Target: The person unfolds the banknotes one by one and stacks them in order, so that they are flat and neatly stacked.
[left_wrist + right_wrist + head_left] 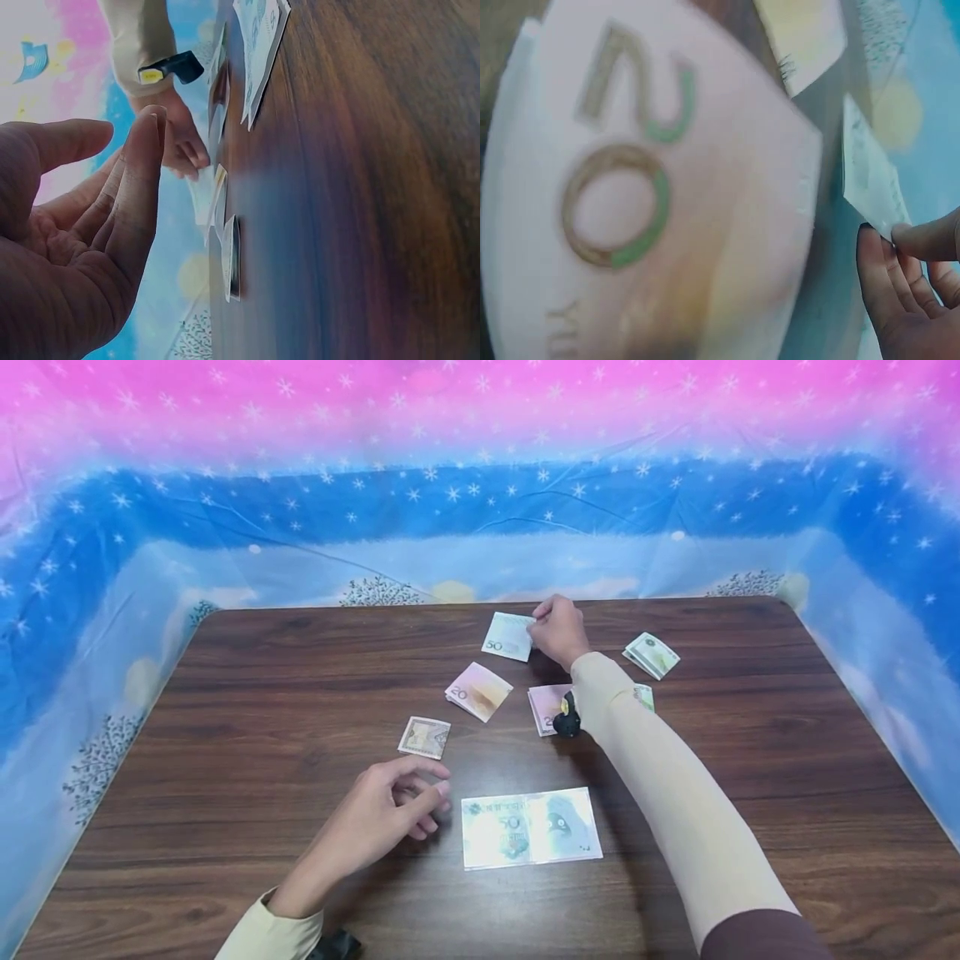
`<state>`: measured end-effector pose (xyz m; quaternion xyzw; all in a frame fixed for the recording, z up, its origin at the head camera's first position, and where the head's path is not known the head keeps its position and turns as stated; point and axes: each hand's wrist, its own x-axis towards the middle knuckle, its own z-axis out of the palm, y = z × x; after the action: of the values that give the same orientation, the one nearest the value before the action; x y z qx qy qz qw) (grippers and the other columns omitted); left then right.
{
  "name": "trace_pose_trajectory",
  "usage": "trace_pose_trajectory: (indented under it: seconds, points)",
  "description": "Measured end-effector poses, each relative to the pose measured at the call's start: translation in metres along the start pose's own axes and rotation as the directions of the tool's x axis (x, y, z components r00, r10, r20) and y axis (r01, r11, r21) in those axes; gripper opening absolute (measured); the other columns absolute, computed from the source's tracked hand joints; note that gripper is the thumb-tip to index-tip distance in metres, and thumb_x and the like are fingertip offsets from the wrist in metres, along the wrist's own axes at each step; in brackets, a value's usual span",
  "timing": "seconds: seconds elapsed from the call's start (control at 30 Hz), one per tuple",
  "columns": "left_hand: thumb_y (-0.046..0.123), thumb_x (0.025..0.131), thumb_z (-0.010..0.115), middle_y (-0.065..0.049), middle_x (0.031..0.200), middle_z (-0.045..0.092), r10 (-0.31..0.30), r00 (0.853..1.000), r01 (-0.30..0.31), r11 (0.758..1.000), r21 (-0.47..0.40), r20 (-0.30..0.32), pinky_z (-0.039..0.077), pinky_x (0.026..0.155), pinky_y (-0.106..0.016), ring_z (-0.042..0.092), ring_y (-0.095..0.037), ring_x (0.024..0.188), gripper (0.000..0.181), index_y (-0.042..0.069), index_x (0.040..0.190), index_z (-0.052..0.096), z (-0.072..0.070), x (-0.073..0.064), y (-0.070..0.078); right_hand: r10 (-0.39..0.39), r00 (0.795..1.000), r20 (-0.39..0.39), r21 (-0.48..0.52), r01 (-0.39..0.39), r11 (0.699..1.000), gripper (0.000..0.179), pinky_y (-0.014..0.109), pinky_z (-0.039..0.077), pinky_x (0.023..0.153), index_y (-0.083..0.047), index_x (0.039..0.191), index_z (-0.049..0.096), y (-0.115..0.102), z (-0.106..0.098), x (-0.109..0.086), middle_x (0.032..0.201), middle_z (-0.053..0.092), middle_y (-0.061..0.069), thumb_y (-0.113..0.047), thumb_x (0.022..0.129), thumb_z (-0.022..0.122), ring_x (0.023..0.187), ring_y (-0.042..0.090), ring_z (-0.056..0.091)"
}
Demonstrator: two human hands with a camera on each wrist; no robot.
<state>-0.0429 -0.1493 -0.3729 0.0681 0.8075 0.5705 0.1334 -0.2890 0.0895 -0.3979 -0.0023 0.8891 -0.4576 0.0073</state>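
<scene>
At the far side of the table, my right hand (558,628) pinches the right edge of a folded green 50 banknote (507,635). The right wrist view shows the thumb and fingers on a corner of that note (870,176), which stands tilted. My left hand (386,806) hovers over the table with loosely bent fingers and holds nothing. Just beyond its fingers lies a small folded brown banknote (424,737). To its right, an unfolded 50 banknote (487,835) lies flat, bright with glare.
A folded 20 note (480,692) lies mid-table. Another folded 20 note (542,710) is partly hidden by the right wrist, as is a greenish note (643,695). A folded green note (652,656) lies far right. A patterned cloth (480,502) hangs behind the wooden table (262,735).
</scene>
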Motion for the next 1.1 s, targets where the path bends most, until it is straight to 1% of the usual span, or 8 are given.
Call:
trace_pose_trajectory:
  seconds: [0.17, 0.27, 0.4, 0.57, 0.73, 0.93, 1.0, 1.1]
  points:
    - [0.015, 0.098, 0.068, -0.015, 0.084, 0.072, 0.018, 1.0, -0.018, 1.0, 0.018, -0.001, 0.062, 0.059, -0.033, 0.071, -0.03, 0.067, 0.028, -0.004, 0.119, 0.065, 0.001, 0.001, 0.0, -0.024, 0.999, -0.022, 0.137, 0.027, 0.99, 0.019, 0.035, 0.063, 0.07, 0.008, 0.108, 0.058, -0.001, -0.009, -0.004, 0.095, 0.062, 0.017, 0.006, 0.091, 0.065, 0.078, 0.029, 0.068]
    - [0.014, 0.098, 0.068, -0.014, 0.083, 0.073, 0.028, 1.0, -0.028, 0.999, 0.045, -0.008, 0.062, 0.061, -0.036, 0.072, -0.029, 0.067, 0.026, -0.003, 0.117, 0.066, 0.002, 0.003, -0.001, -0.043, 0.999, -0.023, 0.22, 0.047, 0.974, 0.018, 0.038, 0.063, 0.071, 0.009, 0.107, 0.056, -0.003, -0.016, -0.01, 0.092, 0.059, 0.015, 0.008, 0.091, 0.066, 0.077, 0.029, 0.068]
    - [0.013, 0.098, 0.067, -0.012, 0.083, 0.073, 0.024, 0.999, -0.022, 0.997, 0.079, -0.023, 0.062, 0.065, -0.038, 0.073, -0.028, 0.071, 0.022, -0.001, 0.115, 0.067, 0.005, 0.005, -0.001, -0.053, 0.999, -0.012, 0.283, 0.054, 0.958, 0.02, 0.043, 0.063, 0.074, 0.009, 0.108, 0.056, -0.006, -0.028, -0.023, 0.092, 0.058, 0.014, 0.006, 0.092, 0.067, 0.073, 0.026, 0.066]
    - [0.01, 0.097, 0.066, -0.011, 0.085, 0.074, 0.028, 0.999, -0.025, 0.997, 0.079, -0.035, 0.062, 0.068, -0.034, 0.073, -0.028, 0.076, 0.021, 0.0, 0.115, 0.067, 0.006, 0.007, 0.0, -0.085, 0.996, 0.026, 0.287, 0.074, 0.955, 0.02, 0.046, 0.062, 0.077, 0.008, 0.108, 0.055, -0.01, -0.04, -0.044, 0.093, 0.058, 0.013, 0.004, 0.093, 0.068, 0.076, 0.027, 0.067]
    - [0.011, 0.097, 0.068, -0.014, 0.094, 0.076, 0.036, 0.997, -0.034, 0.999, 0.032, -0.067, 0.062, 0.071, -0.028, 0.075, -0.028, 0.08, 0.028, 0.0, 0.123, 0.065, 0.008, 0.009, 0.001, -0.177, 0.983, 0.056, 0.251, 0.158, 0.955, 0.018, 0.036, 0.063, 0.067, 0.007, 0.103, 0.056, -0.015, -0.043, -0.071, 0.091, 0.062, 0.015, 0.005, 0.091, 0.07, 0.073, 0.023, 0.067]
    - [0.014, 0.096, 0.071, -0.013, 0.116, 0.073, 0.04, 0.988, -0.032, 0.998, 0.058, -0.146, 0.059, 0.084, -0.028, 0.073, -0.022, 0.099, 0.036, 0.008, 0.132, 0.064, 0.012, 0.012, 0.002, -0.267, 0.958, 0.106, 0.202, 0.242, 0.949, 0.016, 0.029, 0.059, 0.062, 0.004, 0.099, 0.058, -0.016, -0.046, -0.109, 0.09, 0.066, 0.016, 0.003, 0.09, 0.072, 0.072, 0.021, 0.068]
    - [0.012, 0.096, 0.07, -0.015, 0.122, 0.071, 0.043, 0.985, -0.035, 0.998, 0.052, -0.167, 0.059, 0.088, -0.029, 0.072, -0.023, 0.104, 0.04, 0.008, 0.135, 0.062, 0.014, 0.013, 0.002, -0.277, 0.952, 0.129, 0.221, 0.245, 0.944, 0.016, 0.032, 0.059, 0.062, 0.004, 0.099, 0.058, -0.015, -0.047, -0.121, 0.089, 0.067, 0.016, 0.004, 0.09, 0.072, 0.072, 0.021, 0.068]
    - [0.011, 0.096, 0.069, -0.019, 0.128, 0.067, 0.046, 0.981, -0.045, 0.999, 0.01, -0.186, 0.058, 0.091, -0.031, 0.07, -0.027, 0.108, 0.046, 0.004, 0.14, 0.057, 0.017, 0.016, 0.003, -0.258, 0.949, 0.179, 0.304, 0.196, 0.932, 0.017, 0.039, 0.062, 0.064, 0.004, 0.098, 0.057, -0.013, -0.047, -0.138, 0.091, 0.066, 0.017, 0.006, 0.089, 0.071, 0.072, 0.02, 0.069]
